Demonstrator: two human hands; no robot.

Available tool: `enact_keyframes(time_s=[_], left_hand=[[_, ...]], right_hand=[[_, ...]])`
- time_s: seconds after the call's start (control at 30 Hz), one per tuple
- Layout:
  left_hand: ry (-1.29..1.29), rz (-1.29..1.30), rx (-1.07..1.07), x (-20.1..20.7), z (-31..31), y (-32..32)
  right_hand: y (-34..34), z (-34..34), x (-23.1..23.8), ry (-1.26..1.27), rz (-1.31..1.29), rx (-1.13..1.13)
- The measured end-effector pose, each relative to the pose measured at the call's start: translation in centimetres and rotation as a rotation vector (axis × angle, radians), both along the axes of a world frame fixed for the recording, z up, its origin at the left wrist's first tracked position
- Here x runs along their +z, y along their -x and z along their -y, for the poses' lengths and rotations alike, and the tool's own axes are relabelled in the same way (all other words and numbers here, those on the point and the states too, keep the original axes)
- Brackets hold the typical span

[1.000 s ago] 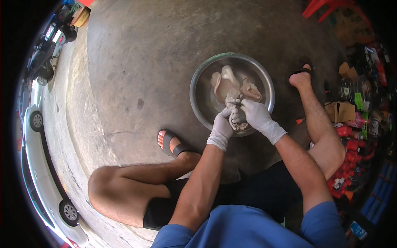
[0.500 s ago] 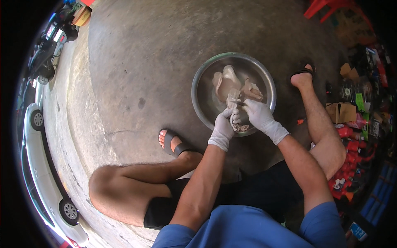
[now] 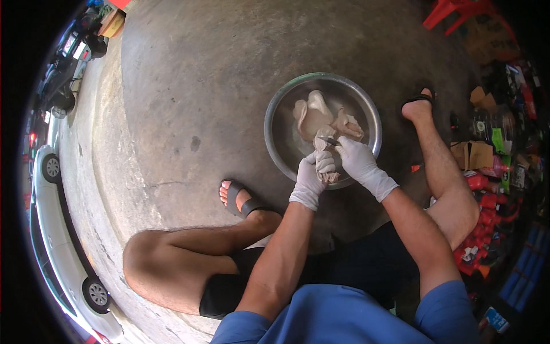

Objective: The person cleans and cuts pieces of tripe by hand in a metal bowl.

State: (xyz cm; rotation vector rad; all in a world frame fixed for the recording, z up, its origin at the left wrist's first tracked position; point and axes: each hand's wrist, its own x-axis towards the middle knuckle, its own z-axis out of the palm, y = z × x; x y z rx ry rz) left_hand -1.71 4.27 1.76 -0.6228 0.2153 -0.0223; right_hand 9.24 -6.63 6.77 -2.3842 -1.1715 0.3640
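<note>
A round metal basin [image 3: 271, 153] rests on the concrete in front of me. Inside it lie a large pale, smooth piece of offal [image 3: 315, 117], possibly stomach, and a smaller pinkish-beige scrap [image 3: 347, 124]. Over the basin's near side, my white-gloved left hand [image 3: 317, 168] is closed around a pale, folded strip of offal [image 3: 321, 143], whose ragged end sticks out below the fingers. My right hand [image 3: 355, 157], gloved too, grips a small knife [image 3: 329, 140]. Its dark, narrow blade points left against the strip's upper end. The handle is hidden in my fingers.
My sandalled feet [image 3: 240, 198] flank the basin. To the right are piled red bottles [image 3: 484, 200], an open cardboard box [image 3: 471, 156] and other clutter. A red plastic stool [image 3: 452, 14] stands at the far right, and a white car [image 3: 63, 235] is on the left.
The left fingers have closed further around the strip, covering more of it. My right hand has shifted slightly, and the knife blade now shows more plainly across the strip's top.
</note>
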Motion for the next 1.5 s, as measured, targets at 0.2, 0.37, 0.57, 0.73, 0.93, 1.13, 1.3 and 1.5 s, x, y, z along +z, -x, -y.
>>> enact_keyframes(time_s=[0.2,0.37,0.57,0.73,0.93,1.13,1.3,1.5], left_hand=[[-0.007,-0.026,0.023,0.3,-0.4,0.2],[-0.065,-0.026,-0.017,0.4,-0.1,0.1],[-0.316,-0.096,-0.082,-0.5,-0.2,0.0],[-0.412,-0.198,-0.128,-0.9,-0.1,0.1],[-0.423,-0.192,-0.145,-0.9,0.0,0.0],[-0.502,-0.320,-0.145,0.0,-0.4,0.0],[-0.679,-0.343,-0.157,0.5,-0.1,-0.4],[-1.052,-0.465,-0.190,0.8,-0.9,-0.1]], right_hand=[[0.5,0.0,-0.1,-0.044,-0.016,0.076],[-0.5,0.4,-0.2,0.017,-0.009,-0.038],[-0.2,-0.2,0.2,0.003,0.061,0.032],[-0.8,-0.3,0.6,0.066,0.070,-0.016],[-0.9,-0.3,0.0,0.098,0.066,-0.005],[-0.7,0.0,0.1,-0.001,0.029,0.056],[-2.0,0.4,0.1,0.040,0.097,0.001],[-2.2,1.2,1.5,0.067,0.107,0.082]])
